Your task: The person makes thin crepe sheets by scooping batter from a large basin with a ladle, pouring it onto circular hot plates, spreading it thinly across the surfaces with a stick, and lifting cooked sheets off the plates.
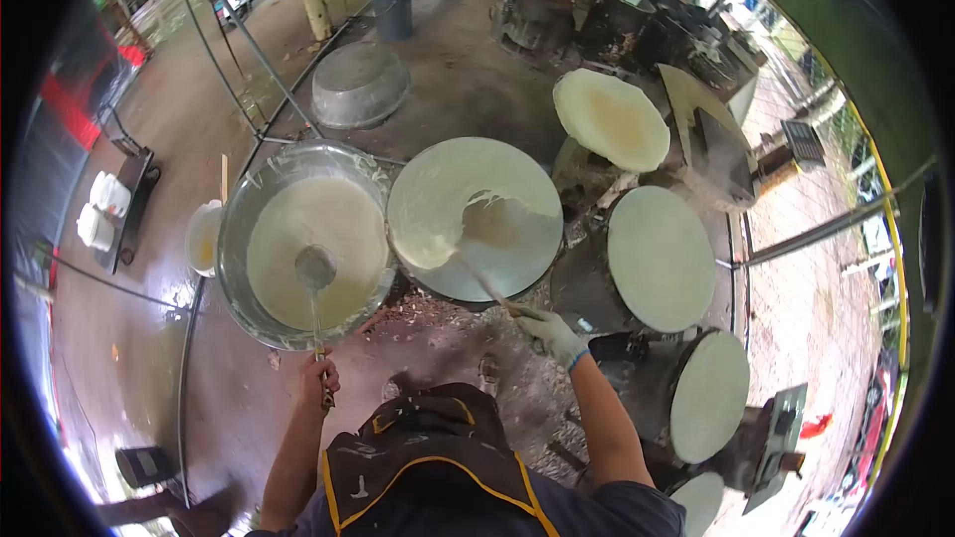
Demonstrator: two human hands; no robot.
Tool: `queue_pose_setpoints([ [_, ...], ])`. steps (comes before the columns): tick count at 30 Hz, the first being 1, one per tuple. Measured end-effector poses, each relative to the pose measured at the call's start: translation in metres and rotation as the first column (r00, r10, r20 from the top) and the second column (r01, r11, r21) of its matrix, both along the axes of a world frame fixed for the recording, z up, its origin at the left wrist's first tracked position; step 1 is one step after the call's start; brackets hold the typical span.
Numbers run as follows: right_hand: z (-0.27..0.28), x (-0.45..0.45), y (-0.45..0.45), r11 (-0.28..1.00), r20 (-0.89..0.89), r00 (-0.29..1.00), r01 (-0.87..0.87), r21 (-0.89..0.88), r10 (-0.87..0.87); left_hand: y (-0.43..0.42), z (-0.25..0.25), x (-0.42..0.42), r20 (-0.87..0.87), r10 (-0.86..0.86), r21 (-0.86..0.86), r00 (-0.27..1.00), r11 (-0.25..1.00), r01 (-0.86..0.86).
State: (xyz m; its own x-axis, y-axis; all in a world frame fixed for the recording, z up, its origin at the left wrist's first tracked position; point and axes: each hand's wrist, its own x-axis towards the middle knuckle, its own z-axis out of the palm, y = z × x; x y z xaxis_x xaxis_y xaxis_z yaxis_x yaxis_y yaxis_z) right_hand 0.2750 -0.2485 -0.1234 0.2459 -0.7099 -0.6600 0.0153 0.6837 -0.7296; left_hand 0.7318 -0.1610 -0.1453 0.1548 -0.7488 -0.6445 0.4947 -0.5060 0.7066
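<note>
My left hand (319, 378) is closed round the handle of a metal ladle (315, 267). Its bowl hangs over the pale batter (274, 239) in a wide metal basin (231, 283). In my gloved right hand (545, 331) is a wooden-handled spreader (481, 280), fingers wrapped round the handle. The spreader's far end meets pale batter at the left of a round griddle (517, 264). Batter coats the griddle's upper and left part, while grey metal shows at the middle and lower right. The spreader's head is hard to make out under the batter.
Several round griddles bearing pale sheets (662, 259) curve along my right. A loose pale round sheet (612, 119) lies beyond them. An upturned metal basin (360, 85) and a blue bucket (392, 0) stand ahead; a white bucket (202, 239) adjoins the batter basin's left.
</note>
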Motion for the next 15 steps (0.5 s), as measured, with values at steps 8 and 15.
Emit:
queue_pose_setpoints([
  [8, -0.070, 0.250, 0.012, 0.937, 0.281, 0.899, 0.348, 0.007, -0.336, 0.020, 0.001, 0.126, -0.054, -0.091, 0.088, 0.994, 0.992, 0.096],
  [15, -0.089, 0.346, 0.055, 0.634, -0.156, 0.618, 0.717, -0.289, -0.770, 0.046, 0.015, 0.178, -0.188, -0.039, 0.078, 0.981, 0.995, 0.055],
])
